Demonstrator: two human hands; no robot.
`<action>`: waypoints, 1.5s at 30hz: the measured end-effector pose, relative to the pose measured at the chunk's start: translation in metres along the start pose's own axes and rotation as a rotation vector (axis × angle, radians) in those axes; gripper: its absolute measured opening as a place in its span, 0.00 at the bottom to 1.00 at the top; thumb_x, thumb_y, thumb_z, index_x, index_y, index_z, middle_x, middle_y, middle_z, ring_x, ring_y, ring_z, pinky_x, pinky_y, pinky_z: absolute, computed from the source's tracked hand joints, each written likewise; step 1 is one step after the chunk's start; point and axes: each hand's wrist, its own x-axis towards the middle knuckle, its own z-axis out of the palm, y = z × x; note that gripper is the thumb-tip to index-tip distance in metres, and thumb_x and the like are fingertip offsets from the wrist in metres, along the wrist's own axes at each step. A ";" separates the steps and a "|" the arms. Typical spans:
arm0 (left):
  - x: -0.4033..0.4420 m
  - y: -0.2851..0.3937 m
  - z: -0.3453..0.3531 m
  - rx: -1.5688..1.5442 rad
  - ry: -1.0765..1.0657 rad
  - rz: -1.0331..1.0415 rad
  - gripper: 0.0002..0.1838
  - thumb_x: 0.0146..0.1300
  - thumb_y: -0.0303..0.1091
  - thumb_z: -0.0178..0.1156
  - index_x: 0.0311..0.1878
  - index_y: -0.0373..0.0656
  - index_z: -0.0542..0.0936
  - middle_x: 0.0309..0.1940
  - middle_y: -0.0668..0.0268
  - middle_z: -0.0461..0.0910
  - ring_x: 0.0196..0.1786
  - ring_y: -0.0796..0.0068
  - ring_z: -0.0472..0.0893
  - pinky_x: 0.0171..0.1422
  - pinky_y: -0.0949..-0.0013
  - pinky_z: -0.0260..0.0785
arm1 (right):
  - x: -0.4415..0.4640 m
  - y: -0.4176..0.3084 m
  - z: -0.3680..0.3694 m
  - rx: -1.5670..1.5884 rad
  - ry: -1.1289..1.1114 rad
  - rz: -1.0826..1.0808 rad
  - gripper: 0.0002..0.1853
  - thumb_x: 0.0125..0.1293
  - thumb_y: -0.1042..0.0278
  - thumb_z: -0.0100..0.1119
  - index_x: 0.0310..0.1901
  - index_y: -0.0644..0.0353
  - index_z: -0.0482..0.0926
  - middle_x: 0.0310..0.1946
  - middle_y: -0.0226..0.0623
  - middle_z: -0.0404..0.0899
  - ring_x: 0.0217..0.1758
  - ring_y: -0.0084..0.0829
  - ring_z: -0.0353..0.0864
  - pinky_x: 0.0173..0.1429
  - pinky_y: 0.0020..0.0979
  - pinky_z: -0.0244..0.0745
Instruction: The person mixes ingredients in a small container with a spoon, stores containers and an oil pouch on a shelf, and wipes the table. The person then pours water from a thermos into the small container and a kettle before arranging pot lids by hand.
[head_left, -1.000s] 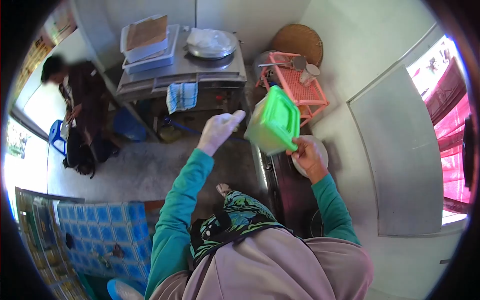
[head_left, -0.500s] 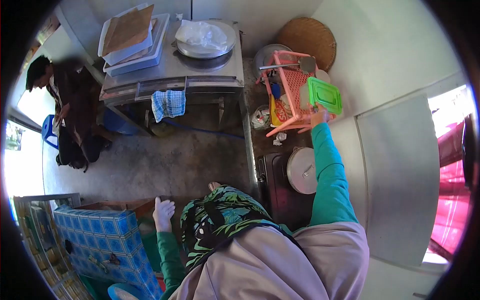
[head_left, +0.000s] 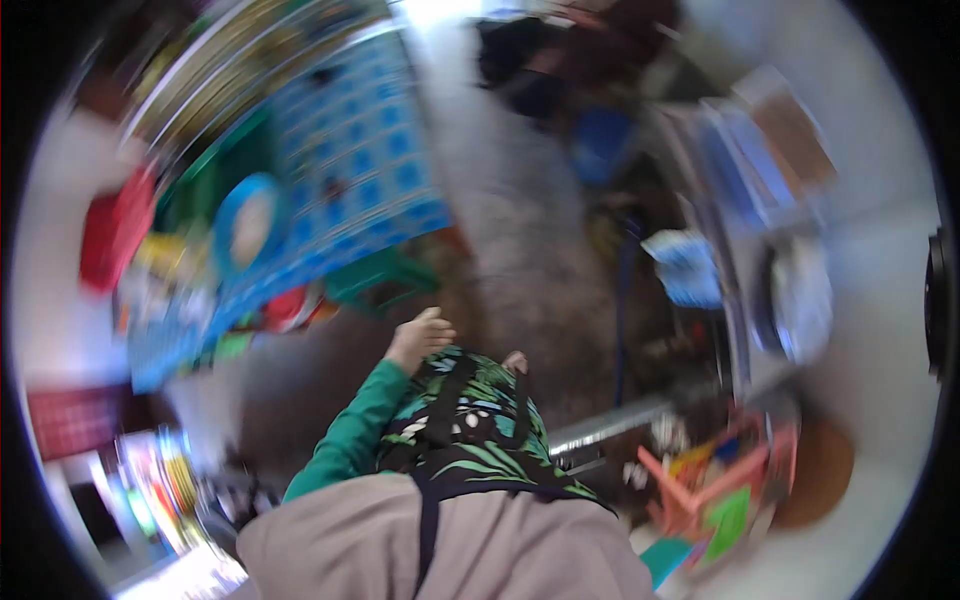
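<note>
My left hand (head_left: 420, 341) is held out over the floor just in front of my patterned apron (head_left: 470, 410). Its fingers are stretched forward and it holds nothing. At the lower right, my right hand (head_left: 696, 552) is smeared by motion at the end of a green sleeve. Right beside it is a plastic container with a bright green lid (head_left: 728, 522); I cannot tell whether the fingers grip it. That container is against a pink plastic rack (head_left: 690, 505), where blurred yellow and blue items show.
A table with a blue checked cover (head_left: 350, 170) stands at the left, with a green stool (head_left: 385, 278) beside it. On the right is a metal table with trays (head_left: 770, 150) and a hanging blue cloth (head_left: 685, 268). A person in dark clothes (head_left: 600, 45) is at the top.
My view has swung left, so the checked table fills more of it and the rack has dropped to the lower right. My left hand is now in front of the apron, its fingers closer together.
</note>
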 end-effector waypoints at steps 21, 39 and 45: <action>-0.199 -0.168 -0.359 -0.820 0.706 0.248 0.32 0.63 0.57 0.57 0.54 0.35 0.77 0.52 0.54 0.78 0.52 0.59 0.79 0.51 0.61 0.71 | -0.619 -0.785 -0.014 0.801 -2.022 -0.602 0.15 0.67 0.60 0.60 0.49 0.62 0.79 0.35 0.36 0.82 0.33 0.26 0.83 0.29 0.25 0.75; -0.203 -0.020 -0.622 -0.830 0.803 0.499 0.30 0.65 0.55 0.58 0.53 0.34 0.77 0.49 0.55 0.80 0.50 0.63 0.81 0.51 0.64 0.73 | -0.836 -0.963 -0.032 0.782 -1.986 -0.016 0.38 0.58 0.64 0.65 0.66 0.64 0.56 0.51 0.48 0.67 0.50 0.48 0.77 0.47 0.45 0.76; -0.203 0.026 -0.693 -0.675 0.844 0.569 0.25 0.66 0.51 0.58 0.51 0.36 0.80 0.44 0.61 0.83 0.46 0.69 0.82 0.50 0.68 0.72 | -0.850 -0.989 -0.076 0.931 -1.111 -1.095 0.39 0.58 0.64 0.67 0.69 0.63 0.60 0.57 0.40 0.69 0.58 0.35 0.69 0.50 0.32 0.68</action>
